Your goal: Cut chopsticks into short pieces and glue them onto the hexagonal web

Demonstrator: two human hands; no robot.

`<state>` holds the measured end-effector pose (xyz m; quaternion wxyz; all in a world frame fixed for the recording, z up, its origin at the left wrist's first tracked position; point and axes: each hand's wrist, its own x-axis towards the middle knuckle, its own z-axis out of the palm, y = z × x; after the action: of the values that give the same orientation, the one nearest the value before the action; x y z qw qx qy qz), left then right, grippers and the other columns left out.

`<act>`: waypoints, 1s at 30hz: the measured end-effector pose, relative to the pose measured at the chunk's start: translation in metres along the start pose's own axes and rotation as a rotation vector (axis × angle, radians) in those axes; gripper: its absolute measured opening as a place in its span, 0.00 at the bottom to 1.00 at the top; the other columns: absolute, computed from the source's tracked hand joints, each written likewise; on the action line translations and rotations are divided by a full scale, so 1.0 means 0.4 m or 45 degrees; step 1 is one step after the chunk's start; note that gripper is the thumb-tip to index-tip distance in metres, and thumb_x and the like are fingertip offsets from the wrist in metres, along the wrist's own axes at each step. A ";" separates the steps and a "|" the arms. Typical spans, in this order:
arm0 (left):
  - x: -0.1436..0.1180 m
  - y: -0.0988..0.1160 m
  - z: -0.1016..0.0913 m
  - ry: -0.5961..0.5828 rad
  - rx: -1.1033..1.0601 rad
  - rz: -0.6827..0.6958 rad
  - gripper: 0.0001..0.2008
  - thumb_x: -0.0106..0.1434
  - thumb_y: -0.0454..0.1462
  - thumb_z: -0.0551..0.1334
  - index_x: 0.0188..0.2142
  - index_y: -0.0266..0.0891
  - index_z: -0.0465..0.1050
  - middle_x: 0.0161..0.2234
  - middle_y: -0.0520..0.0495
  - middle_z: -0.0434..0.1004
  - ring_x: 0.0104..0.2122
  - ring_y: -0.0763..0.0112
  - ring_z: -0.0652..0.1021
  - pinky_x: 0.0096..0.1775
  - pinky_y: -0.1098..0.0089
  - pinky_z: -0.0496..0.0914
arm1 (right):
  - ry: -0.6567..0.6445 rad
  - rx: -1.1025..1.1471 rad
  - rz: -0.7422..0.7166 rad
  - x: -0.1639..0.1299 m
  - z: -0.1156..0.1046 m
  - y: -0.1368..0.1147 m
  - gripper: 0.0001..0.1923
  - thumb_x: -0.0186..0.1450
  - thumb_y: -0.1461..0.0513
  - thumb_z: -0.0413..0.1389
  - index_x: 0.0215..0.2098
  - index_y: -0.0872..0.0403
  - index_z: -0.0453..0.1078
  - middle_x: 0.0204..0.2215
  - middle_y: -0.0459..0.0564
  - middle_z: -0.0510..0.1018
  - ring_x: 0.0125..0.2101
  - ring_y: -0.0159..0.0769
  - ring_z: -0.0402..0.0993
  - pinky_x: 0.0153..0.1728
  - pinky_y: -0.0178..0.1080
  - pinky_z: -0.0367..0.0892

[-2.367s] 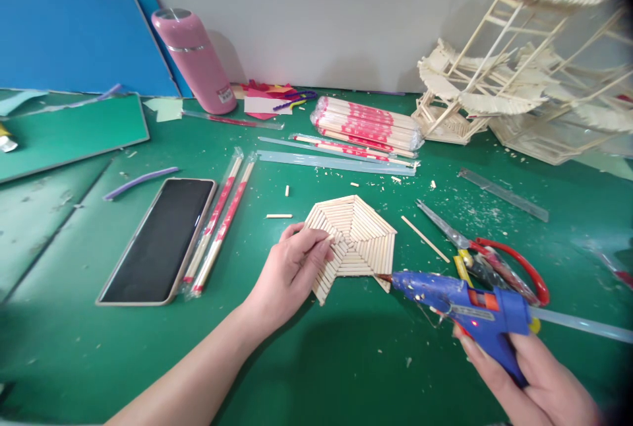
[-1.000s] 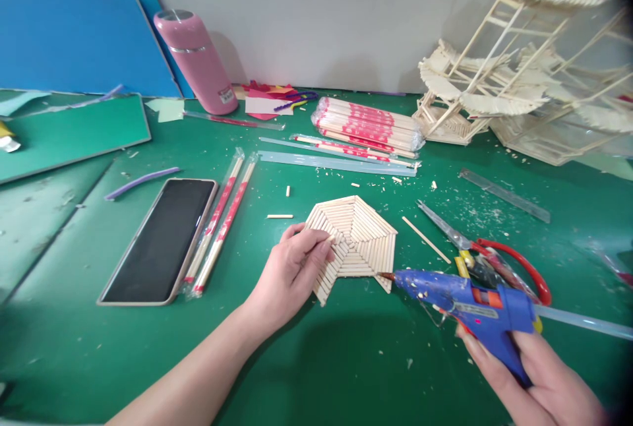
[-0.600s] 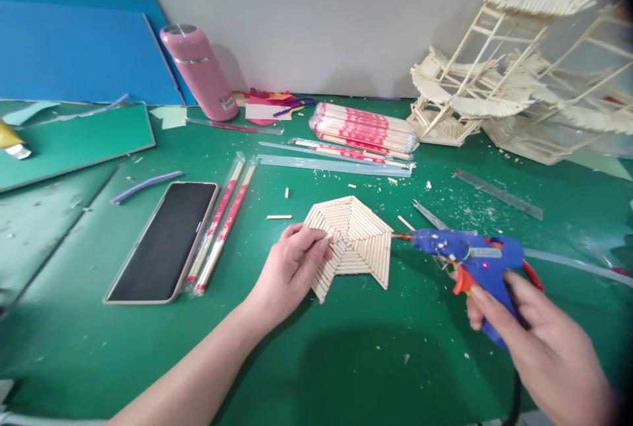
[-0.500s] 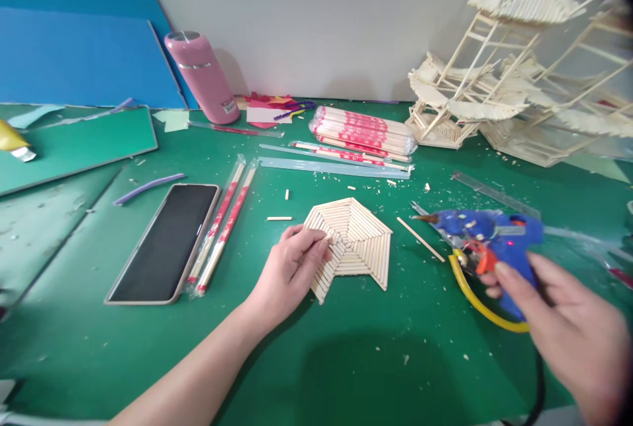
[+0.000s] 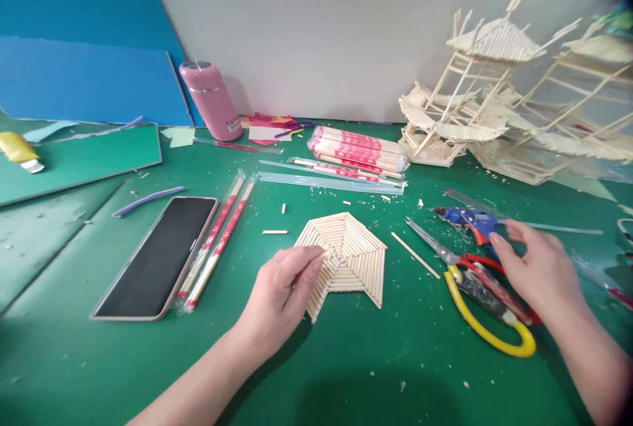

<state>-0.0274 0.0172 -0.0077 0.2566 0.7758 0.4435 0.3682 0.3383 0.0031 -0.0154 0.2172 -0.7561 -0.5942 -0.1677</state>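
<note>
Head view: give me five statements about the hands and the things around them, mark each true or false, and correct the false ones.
1. The left hand is at the stick panel. True.
2. Two wrapped packs lie beside the phone. True.
3. The phone is lit up. False: it is dark.
4. The right hand is at the glue gun. True.
5. The scissors lie between the phone and the stick panel. False: they lie to the right of the stick panel.
</note>
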 end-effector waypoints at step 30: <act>0.002 -0.014 -0.007 -0.131 0.222 0.148 0.13 0.58 0.26 0.49 0.38 0.36 0.67 0.36 0.43 0.70 0.35 0.66 0.71 0.36 0.64 0.67 | -0.578 0.916 -0.816 -0.086 -0.048 -0.368 0.05 0.61 0.66 0.54 0.33 0.52 0.71 0.28 0.45 0.75 0.29 0.30 0.68 0.32 0.35 0.64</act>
<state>-0.0321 0.0205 -0.0098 0.1889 0.8375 0.4144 0.3021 0.1873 -0.0062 0.0024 0.2666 -0.4318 -0.8473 0.1566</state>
